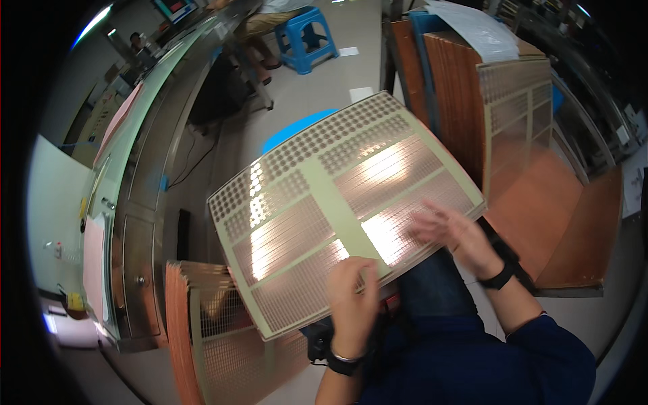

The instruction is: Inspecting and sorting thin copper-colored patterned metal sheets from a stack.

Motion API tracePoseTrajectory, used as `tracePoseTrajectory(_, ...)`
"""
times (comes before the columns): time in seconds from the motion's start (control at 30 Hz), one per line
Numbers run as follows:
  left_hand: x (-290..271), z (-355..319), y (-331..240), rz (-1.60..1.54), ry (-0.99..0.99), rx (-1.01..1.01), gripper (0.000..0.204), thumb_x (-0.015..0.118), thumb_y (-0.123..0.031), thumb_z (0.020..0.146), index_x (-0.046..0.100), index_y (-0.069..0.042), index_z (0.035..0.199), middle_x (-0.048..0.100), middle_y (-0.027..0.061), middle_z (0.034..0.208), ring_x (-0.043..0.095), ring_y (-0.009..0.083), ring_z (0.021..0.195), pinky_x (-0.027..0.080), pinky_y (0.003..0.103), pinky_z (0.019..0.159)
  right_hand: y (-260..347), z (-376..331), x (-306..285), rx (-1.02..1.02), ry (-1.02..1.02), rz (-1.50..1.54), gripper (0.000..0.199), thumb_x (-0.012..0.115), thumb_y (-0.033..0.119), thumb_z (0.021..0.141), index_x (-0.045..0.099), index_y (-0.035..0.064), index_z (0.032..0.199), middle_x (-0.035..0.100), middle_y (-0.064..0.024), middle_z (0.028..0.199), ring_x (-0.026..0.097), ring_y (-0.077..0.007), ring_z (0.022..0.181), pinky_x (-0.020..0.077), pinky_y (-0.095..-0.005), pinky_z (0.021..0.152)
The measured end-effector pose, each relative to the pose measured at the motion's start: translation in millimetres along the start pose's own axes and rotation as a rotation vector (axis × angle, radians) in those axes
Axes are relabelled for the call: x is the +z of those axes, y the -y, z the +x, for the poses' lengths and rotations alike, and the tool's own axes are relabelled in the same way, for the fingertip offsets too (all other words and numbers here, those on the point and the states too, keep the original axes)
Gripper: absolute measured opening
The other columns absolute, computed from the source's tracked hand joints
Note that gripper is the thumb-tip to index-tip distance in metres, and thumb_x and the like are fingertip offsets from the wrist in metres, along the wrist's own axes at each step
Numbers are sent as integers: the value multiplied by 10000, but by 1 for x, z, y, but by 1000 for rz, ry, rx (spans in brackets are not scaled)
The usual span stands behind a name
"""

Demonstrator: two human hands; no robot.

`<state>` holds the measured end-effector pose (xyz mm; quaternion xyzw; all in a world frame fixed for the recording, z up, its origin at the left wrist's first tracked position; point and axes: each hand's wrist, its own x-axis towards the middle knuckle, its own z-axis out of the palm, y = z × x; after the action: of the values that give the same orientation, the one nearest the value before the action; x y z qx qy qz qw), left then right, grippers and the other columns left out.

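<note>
A large copper-coloured circuit board panel [335, 202], with pale green borders and rows of round pads along its far end, lies tilted in front of me. At its near edge my left hand [352, 297] is closed, the fingers curled over the border; the underside of the grip is hidden. My right hand [460, 237] is over the right near part of the panel, fingers apart and smeared by motion. Whether its fingertips touch the surface I cannot tell. Both wrists wear black bands.
A stack of similar panels [183, 331] stands upright at lower left. More panels [453, 81] stand at the right beside a brown board [533, 202]. A long workbench [145, 223] runs along the left. Blue stools [305, 42] and a seated person are farther off.
</note>
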<state>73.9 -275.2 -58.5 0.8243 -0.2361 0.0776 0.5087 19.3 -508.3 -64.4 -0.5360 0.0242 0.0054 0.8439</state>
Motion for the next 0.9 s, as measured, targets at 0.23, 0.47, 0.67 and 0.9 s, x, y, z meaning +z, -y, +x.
tracePoseTrajectory(0.23, -128, -25, 122, 434, -380, -381, 200, 543, -89, 936, 632, 42, 1057, 619, 161, 1029, 606, 282, 922, 478, 362, 824, -2, 11, -99, -279, -528, -1377, 413, 576, 123, 933, 536, 8, 1328, 569, -187, 1329, 552, -333, 1207, 426, -393, 1032)
tracePoseTrajectory(0.47, -138, -31, 168, 572, -381, -430, 270, 588, -87, 897, 624, 50, 1127, 609, 200, 1057, 594, 329, 955, 466, 416, 883, -26, 4, -117, -299, -547, -1501, 473, 610, 56, 864, 533, 11, 1329, 506, -219, 1391, 481, -371, 1277, 377, -410, 1080)
tracePoseTrajectory(0.67, -138, -50, 190, 342, -483, -571, 351, 537, -164, 975, 534, 54, 1250, 617, 206, 1193, 583, 285, 1094, 439, 368, 967, -15, 34, -176, -454, -1107, -983, 579, 597, 113, 918, 387, 73, 1456, 474, -181, 1355, 487, -320, 1232, 388, -421, 1053)
tracePoseTrajectory(0.9, -137, -47, 155, 223, -545, -635, 312, 542, -114, 926, 572, 1, 1214, 648, 171, 1152, 604, 260, 1059, 460, 374, 934, -81, 14, -251, -256, -916, -990, 877, 741, 190, 851, 193, -23, 1502, 245, -204, 1544, 299, -307, 1399, 216, -390, 1168)
